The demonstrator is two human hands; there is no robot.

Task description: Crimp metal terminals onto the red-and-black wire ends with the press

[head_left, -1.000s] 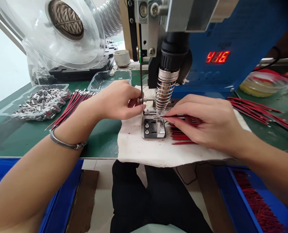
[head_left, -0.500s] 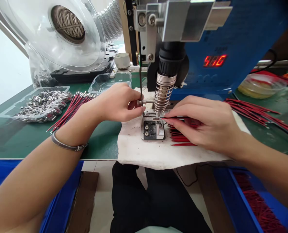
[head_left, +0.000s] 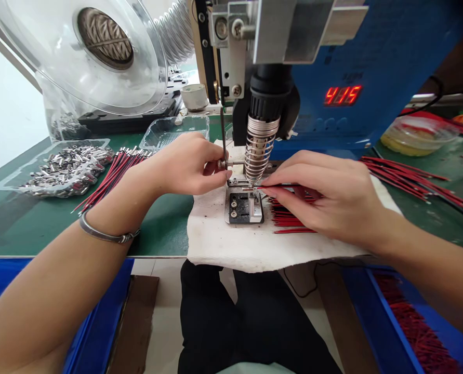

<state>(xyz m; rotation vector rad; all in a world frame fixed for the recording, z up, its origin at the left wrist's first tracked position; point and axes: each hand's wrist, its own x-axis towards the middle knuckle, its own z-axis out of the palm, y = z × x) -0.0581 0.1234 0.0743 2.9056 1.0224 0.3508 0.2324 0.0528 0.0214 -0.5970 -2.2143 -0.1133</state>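
One red wire beneath one metal coil

From where I stand, two hands are at it. The right hand has its grip pinched on that single wire, whose end lies just under the coil by one small metal fixture. The left hand has thumb and forefinger at a metal knob; whether that grip holds it, I can't make out. Three wire bundles, too overlapped to count singly: the near bundle on one white cloth, the left bundle and right bundle on the green surface. One display reads 415.
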